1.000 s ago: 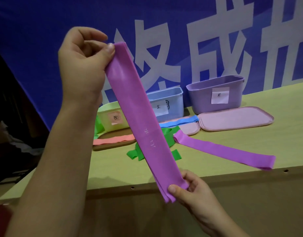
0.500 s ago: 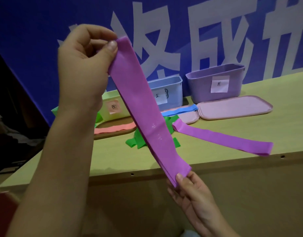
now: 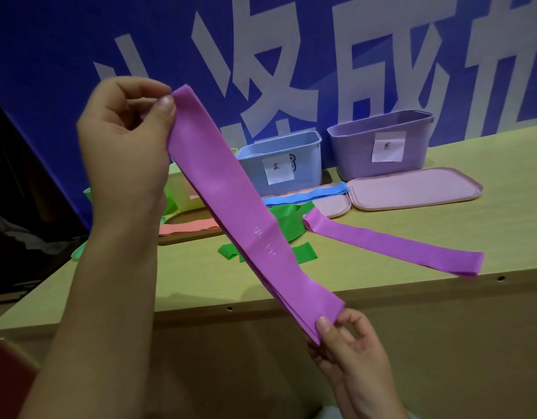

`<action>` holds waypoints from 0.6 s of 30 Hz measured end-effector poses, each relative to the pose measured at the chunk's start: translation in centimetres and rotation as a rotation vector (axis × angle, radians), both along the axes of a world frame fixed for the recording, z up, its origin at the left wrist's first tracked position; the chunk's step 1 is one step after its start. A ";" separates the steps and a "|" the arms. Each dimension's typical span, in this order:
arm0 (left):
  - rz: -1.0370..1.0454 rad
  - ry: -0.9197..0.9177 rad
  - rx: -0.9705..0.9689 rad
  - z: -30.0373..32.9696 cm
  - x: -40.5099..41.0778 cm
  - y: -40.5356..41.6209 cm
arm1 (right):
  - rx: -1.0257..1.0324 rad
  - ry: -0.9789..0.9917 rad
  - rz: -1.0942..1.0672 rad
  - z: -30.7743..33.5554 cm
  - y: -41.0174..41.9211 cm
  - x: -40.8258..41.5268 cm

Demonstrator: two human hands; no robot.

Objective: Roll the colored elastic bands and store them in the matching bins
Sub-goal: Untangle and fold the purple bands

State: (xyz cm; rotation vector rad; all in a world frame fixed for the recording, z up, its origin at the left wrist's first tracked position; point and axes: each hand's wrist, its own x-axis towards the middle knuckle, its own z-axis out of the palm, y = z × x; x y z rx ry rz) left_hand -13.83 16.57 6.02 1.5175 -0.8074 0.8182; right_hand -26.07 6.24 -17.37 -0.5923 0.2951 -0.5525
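- left hand: raised high at frame left, thumb and curled fingers pinching the top end of the held purple band.
- right hand: low, in front of the table edge, thumb and fingers pinching the band's bottom end.
- held purple band: off the table, stretched flat on a diagonal between the two hands, top end upper left, bottom end lower right. Doubled layers visible along its lower edge. Faint white print about mid-length.
- second purple band: flat on the table, right of the held one, not touching either hand; its far end sits at the front edge of the table.
- green bands: loose pile on the table, partly hidden behind the held band.
- blue band: lying across a pink lid in front of the blue bin.
- pink band: on a brown tray at left, just beside the left forearm in view.
- purple bin: back right, white paper label on front, larger pink lid flat in front of it.
- blue bin: centre back, labelled too.
- yellow-green bin: mostly hidden behind the left hand and the held band.
- blue banner with large white characters behind the bins.
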 end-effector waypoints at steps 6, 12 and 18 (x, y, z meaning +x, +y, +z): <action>-0.015 0.067 0.019 -0.6 -0.3 -0.5 | 0.058 0.021 0.144 -0.1 0.2 -0.5; -0.123 0.036 0.045 -0.4 -2.2 -1.4 | 0.144 0.044 0.167 0.5 0.0 -0.2; -0.157 -0.013 0.080 -0.2 -3.1 -2.7 | 0.282 0.125 0.289 1.0 -0.2 -0.2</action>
